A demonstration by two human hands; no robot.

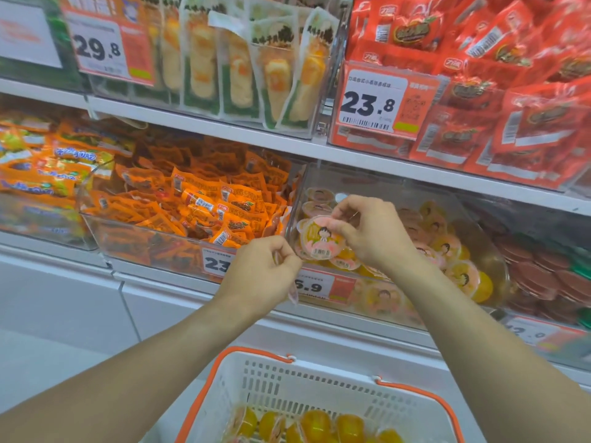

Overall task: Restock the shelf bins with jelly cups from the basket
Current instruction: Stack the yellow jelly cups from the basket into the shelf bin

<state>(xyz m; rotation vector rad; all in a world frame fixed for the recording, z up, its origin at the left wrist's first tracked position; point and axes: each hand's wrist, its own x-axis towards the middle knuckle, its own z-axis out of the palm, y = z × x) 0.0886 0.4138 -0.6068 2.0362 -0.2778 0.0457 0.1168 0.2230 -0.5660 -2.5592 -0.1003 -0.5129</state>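
A clear shelf bin holds several yellow jelly cups with pink cartoon lids. My right hand grips one jelly cup at the bin's left front corner, lid facing me. My left hand is closed just below and left of that cup, and a second jelly cup's pink edge hangs from its fingers. A white basket with an orange rim sits low in front of me with several more jelly cups in its bottom.
Left of the jelly bin is a clear bin of orange snack packets. To the right lies a bin of dark red packets. The shelf above carries red packets and pale snack packs. Price tags line the bin fronts.
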